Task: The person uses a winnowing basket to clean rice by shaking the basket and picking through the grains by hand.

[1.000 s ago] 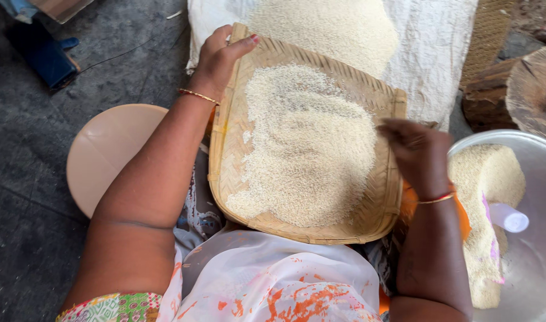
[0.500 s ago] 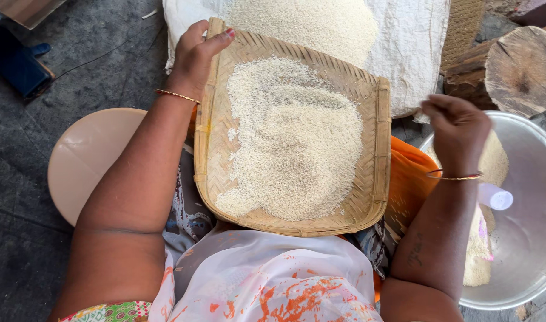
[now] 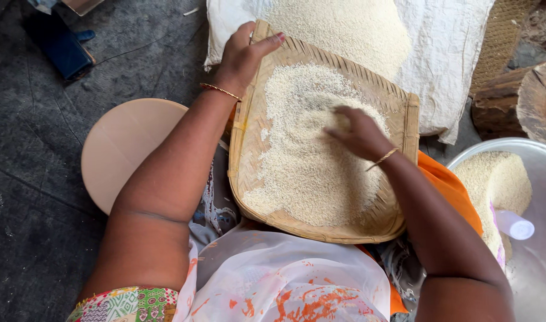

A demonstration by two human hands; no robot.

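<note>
**2 hands at a woven tray of grain**

The person sits with a flat woven bamboo tray point(image 3: 252, 128) across the lap, its far edge reaching onto a white cloth point(image 3: 446, 53). The left hand point(image 3: 243, 56) is clamped on the tray's far left corner: the thumb lies over the rim on the inside, and the fingers curl round the outside edge. A thin bangle sits at that wrist.

The right hand point(image 3: 356, 132) rests down in the pale grain point(image 3: 303, 161) that covers most of the tray. Its fingers are drawn loosely together and press into the grain near the tray's upper middle; whether they pinch any grain I cannot tell, as the fingertips are half buried. The grain spreads out from under that hand toward the near rim.

A larger heap of the same grain point(image 3: 344, 24) lies on the cloth just beyond the tray. To the right stands a metal basin point(image 3: 541, 262) with more grain inside. A round tan stool top point(image 3: 127, 143) sits on the dark floor to the left.
</note>
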